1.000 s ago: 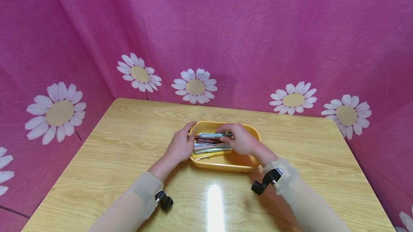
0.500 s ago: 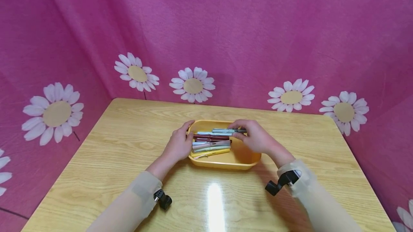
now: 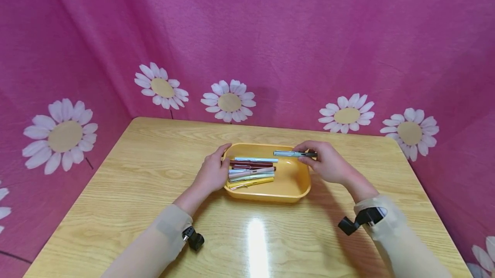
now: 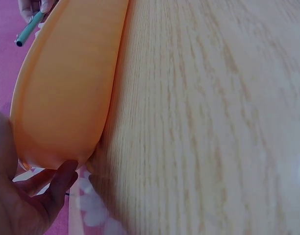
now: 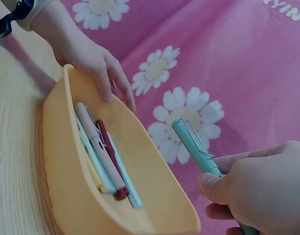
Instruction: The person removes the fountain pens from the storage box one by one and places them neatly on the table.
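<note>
Head view bright; white glare streaks the near tabletop; reddish shadow lies beside the right sleeve; left wrist view dimmer, left hand darkly shaded, glare spot at the right edge; right wrist view muted.

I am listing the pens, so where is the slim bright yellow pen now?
In the head view, the slim bright yellow pen lies inside the orange-yellow plastic tray, towards its near left corner, next to the slim pale green pen.
</note>
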`<state>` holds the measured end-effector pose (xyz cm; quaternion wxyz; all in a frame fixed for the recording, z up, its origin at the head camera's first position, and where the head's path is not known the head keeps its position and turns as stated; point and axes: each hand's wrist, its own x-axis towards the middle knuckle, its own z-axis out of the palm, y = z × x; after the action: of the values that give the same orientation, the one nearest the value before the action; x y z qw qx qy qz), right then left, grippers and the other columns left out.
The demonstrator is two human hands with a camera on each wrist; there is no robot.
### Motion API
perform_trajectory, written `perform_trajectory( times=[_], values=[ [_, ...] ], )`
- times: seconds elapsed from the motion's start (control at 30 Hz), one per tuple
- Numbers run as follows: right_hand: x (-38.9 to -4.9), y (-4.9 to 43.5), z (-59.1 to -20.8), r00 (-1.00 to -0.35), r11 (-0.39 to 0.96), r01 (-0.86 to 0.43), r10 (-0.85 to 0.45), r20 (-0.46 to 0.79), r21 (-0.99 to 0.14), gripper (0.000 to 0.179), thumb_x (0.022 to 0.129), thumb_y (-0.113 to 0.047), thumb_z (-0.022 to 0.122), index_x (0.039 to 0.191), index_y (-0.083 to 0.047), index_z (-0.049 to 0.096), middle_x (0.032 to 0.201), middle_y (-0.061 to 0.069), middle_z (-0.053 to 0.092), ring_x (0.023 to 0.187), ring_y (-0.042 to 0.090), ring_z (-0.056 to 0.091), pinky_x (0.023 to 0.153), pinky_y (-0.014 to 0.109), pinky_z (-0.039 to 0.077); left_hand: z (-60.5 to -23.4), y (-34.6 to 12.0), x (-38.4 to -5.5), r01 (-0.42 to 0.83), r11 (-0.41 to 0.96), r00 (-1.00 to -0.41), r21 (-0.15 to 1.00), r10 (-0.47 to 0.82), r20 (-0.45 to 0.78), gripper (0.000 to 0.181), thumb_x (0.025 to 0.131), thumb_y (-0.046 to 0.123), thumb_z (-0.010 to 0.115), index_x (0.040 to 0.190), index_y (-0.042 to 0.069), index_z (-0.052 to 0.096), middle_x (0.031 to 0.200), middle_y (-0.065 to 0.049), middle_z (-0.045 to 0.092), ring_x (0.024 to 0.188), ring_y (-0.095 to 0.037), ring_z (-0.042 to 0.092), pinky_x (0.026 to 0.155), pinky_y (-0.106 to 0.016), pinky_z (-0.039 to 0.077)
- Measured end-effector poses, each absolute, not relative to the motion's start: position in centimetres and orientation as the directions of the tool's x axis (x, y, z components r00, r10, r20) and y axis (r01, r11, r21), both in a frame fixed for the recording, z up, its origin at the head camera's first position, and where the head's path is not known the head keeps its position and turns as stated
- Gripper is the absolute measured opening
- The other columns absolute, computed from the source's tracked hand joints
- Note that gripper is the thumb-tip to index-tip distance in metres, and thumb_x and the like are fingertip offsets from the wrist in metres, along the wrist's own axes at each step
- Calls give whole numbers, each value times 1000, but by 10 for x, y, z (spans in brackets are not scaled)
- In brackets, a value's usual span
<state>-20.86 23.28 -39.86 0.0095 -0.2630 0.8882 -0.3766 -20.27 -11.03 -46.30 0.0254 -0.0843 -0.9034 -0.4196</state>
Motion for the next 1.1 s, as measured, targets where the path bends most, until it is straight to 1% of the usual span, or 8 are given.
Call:
perform_trajectory(
  times=[0.27,0.43,0.6,0.77,0.87,1.1],
  values=[
    [-206,253,-400,-864,585,-461,-467,188,-667,23,97,6,73,117,-2,76,107,12,74,84,22,63,72,30,54,-463,-111,-203,169,633,-985,756,132,110,50,109,11,51,159,12,47,142,-23,63,128,-35,61,108,-53,48],
    [-204,264,-401,-861,583,-477,-462,216,-657,22,97,6,72,116,-3,77,103,12,73,83,21,61,71,28,53,-464,-111,-203,165,633,-986,757,133,104,50,109,12,51,159,12,47,143,-23,62,130,-36,60,109,-53,47],
    [-202,276,-402,-861,577,-482,-449,237,-659,21,97,5,72,115,-5,77,100,10,72,79,19,59,66,27,51,-463,-111,-203,157,634,-987,757,133,92,50,110,13,50,159,13,47,145,-22,61,132,-36,58,111,-54,45],
    [-200,287,-403,-867,578,-476,-435,243,-663,22,97,4,73,118,-3,76,97,8,70,76,16,57,62,26,48,-462,-110,-204,152,635,-987,758,135,85,50,110,12,50,160,13,46,146,-22,60,134,-37,57,112,-54,44],
    [-200,293,-405,-871,587,-472,-427,243,-658,21,97,2,73,118,-2,76,96,7,70,76,16,57,62,26,49,-463,-110,-204,149,639,-988,755,135,81,50,110,13,50,160,13,46,147,-22,60,135,-38,55,113,-54,43],
    [-202,311,-412,-887,618,-448,-397,236,-645,21,96,4,74,116,-3,76,97,7,72,78,16,61,65,25,52,-464,-111,-204,164,635,-985,755,141,95,50,110,11,50,160,13,46,143,-23,62,129,-33,60,109,-52,47]
  ],
)
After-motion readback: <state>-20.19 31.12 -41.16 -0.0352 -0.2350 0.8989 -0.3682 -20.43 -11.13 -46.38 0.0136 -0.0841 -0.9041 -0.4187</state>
